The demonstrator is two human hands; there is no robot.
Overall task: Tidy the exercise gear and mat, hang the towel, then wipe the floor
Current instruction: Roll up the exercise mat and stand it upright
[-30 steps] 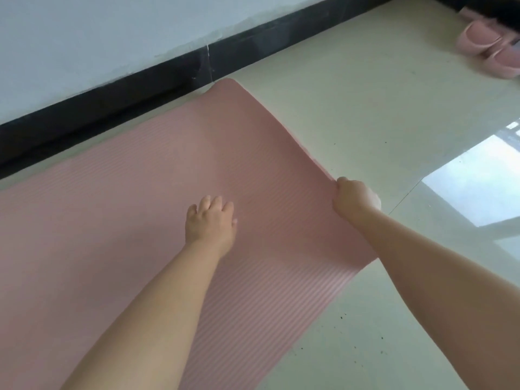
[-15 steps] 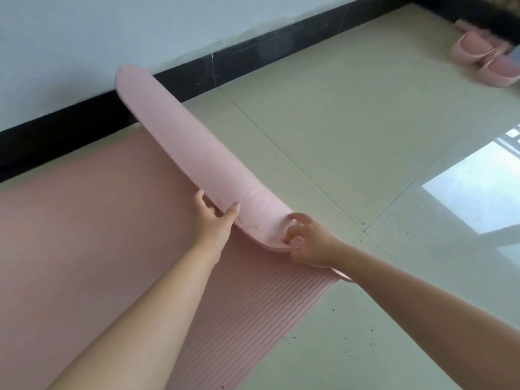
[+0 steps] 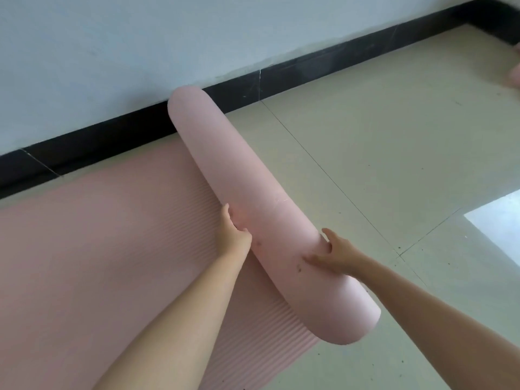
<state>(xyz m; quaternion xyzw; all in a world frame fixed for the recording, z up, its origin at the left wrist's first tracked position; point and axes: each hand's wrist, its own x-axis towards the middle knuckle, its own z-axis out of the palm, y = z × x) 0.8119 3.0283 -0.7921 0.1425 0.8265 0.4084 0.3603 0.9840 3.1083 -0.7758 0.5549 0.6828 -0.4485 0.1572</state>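
Our left hand [image 3: 235, 237] grips the rolled end of the pink mat [image 3: 92, 249]; our right hand [image 3: 336, 253] presses open-fingered on the roll.

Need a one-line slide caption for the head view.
Both hands, left hand and right hand, rolling the pink mat along the wall.

The mat [image 3: 92, 249] is showing dusty pink, its flat face carrying fine parallel ridges. The rolled part [image 3: 253, 206] is showing a paler, smooth pink with a few small dark specks near its close end. The floor [image 3: 380, 153] is showing pale cream tiles with thin dark grout lines and scattered dark flecks. The skirting board [image 3: 309, 71] is running black along a wall [image 3: 140, 38] that is looking pale blue-grey. A pink slipper [image 3: 515, 76] is peeking in at the far right edge.
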